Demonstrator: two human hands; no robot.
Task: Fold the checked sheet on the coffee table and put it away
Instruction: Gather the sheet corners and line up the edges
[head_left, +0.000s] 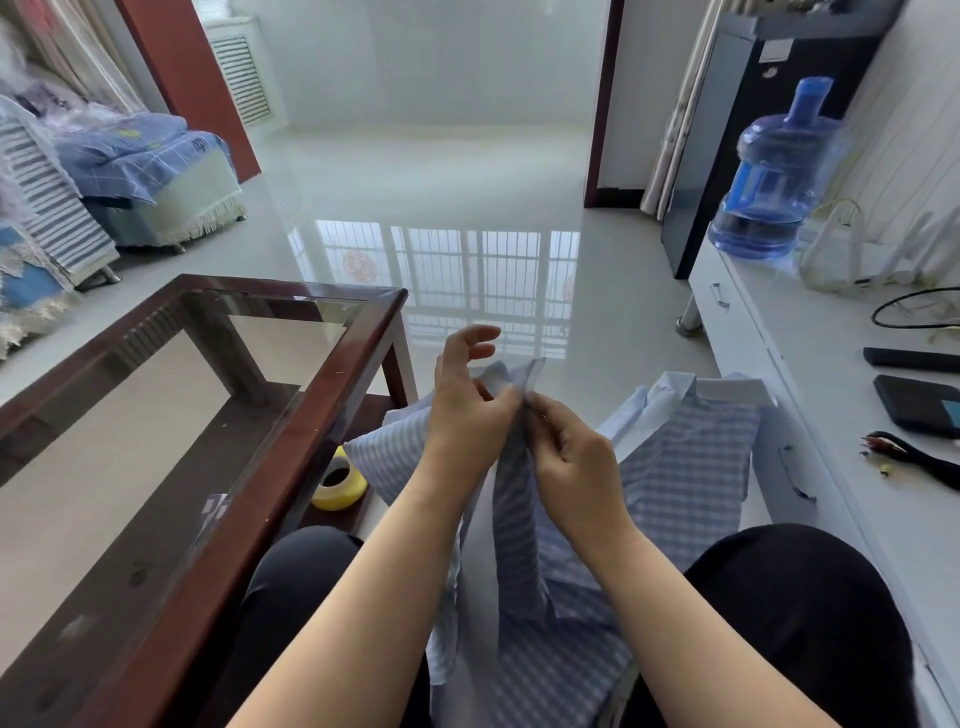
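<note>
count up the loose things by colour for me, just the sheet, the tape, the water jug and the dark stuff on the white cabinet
Blue: 2, the checked sheet and the water jug
Yellow: 1, the tape roll
Black: 3, the remote, the flat black device and the cable
Total: 6

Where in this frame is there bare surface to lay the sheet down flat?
The coffee table glass top lies bare right up to its wooden rim. The white cabinet is crowded: water bottle, cables, black devices. The lap is taken, with both the left hand and right hand pinching the checked sheet there.
</note>
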